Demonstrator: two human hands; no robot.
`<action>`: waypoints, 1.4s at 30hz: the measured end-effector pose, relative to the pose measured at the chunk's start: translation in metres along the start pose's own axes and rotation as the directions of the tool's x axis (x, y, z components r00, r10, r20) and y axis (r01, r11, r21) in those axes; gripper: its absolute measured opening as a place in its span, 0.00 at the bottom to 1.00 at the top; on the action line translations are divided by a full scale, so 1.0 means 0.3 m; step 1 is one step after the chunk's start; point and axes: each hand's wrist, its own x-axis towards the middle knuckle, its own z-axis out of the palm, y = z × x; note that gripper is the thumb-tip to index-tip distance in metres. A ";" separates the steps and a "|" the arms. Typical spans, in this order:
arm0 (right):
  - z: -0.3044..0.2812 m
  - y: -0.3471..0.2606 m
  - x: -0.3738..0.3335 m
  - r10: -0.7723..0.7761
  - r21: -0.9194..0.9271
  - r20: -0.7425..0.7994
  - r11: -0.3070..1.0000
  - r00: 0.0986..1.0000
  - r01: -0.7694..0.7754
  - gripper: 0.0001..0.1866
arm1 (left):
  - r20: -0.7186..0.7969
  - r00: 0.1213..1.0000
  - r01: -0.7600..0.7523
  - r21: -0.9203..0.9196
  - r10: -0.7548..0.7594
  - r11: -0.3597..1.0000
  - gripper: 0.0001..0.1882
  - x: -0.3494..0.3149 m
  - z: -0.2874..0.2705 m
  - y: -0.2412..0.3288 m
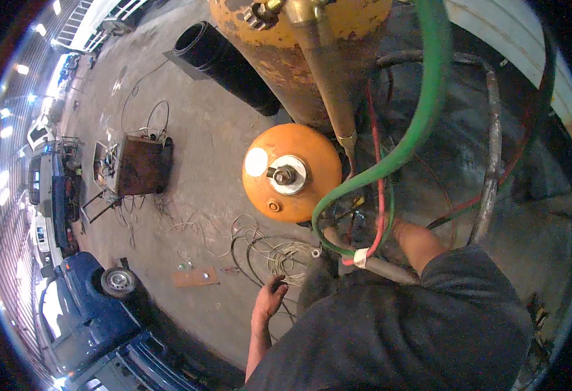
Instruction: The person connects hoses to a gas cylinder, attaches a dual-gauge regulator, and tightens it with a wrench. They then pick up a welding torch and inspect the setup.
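Note:
My left hand point(271, 298) hangs in the air over the floor, fingers loosely apart, with nothing visible in it. Below it lie coils of cable point(289, 260). My right arm reaches down behind a green hose point(423, 124) and a red hose point(381, 208); the right hand point(397, 229) is mostly hidden there, in shadow, so its fingers and anything in them cannot be made out. Just ahead, to the left of that hand, stands an orange gas cylinder point(325, 163) with a valve point(286, 174) on top. White tape point(360, 257) wraps the red hose near my body.
A larger, rusty orange tank point(260, 58) rises ahead, beside a black rolled sheet point(227, 65). A bent metal rail point(493, 130) stands to the right. Leftward are a rusty cart point(144, 166), a brown flat piece point(196, 276) on the floor and a blue vehicle point(87, 306).

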 end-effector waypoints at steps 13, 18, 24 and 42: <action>-0.351 -0.162 0.343 -0.028 0.018 -0.418 0.999 0.908 0.039 0.17 | 0.033 0.996 0.082 -0.045 -0.081 0.996 0.25 -0.028 0.022 -0.069; -0.186 -0.122 0.432 -0.210 -0.097 -0.345 0.977 0.915 0.187 0.17 | 0.010 1.000 0.028 0.016 -0.028 0.999 0.25 -0.004 0.011 -0.065; -0.089 -0.012 0.463 -0.617 -0.320 -0.093 0.762 0.782 0.563 0.16 | 0.065 0.979 -0.195 0.067 0.191 0.979 0.26 0.182 0.072 0.125; -0.206 -0.625 -0.235 -0.023 0.611 0.509 0.714 0.861 -0.342 0.27 | -0.031 0.893 -0.448 0.021 0.449 0.894 0.20 0.164 0.214 0.212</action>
